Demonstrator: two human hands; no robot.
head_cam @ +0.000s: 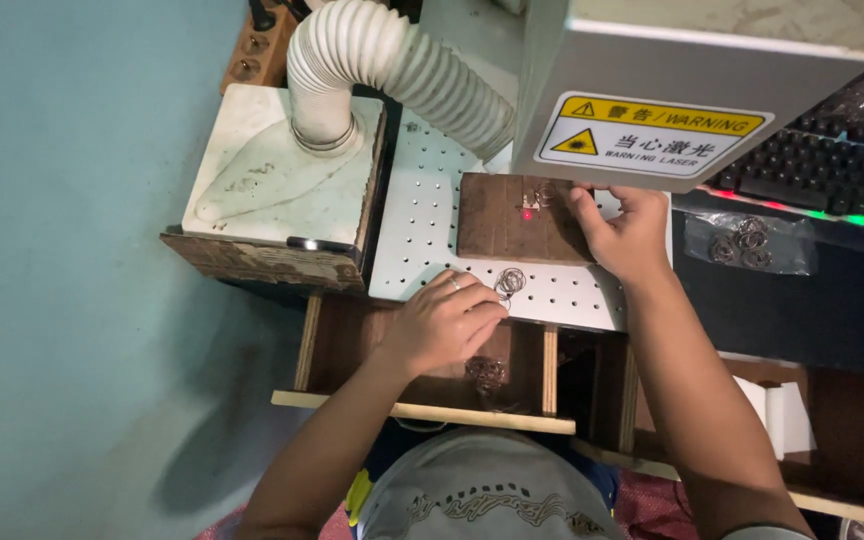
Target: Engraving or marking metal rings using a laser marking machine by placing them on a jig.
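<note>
rings (510,281) at left hand (444,322) fingertips, seemingly touching

A small engraving workshop: a laser marking machine (692,80) above the right hand (627,235), a ribbed extraction hose (392,60) beyond the left hand (442,320), and a perforated metal worktop (422,220).
</note>
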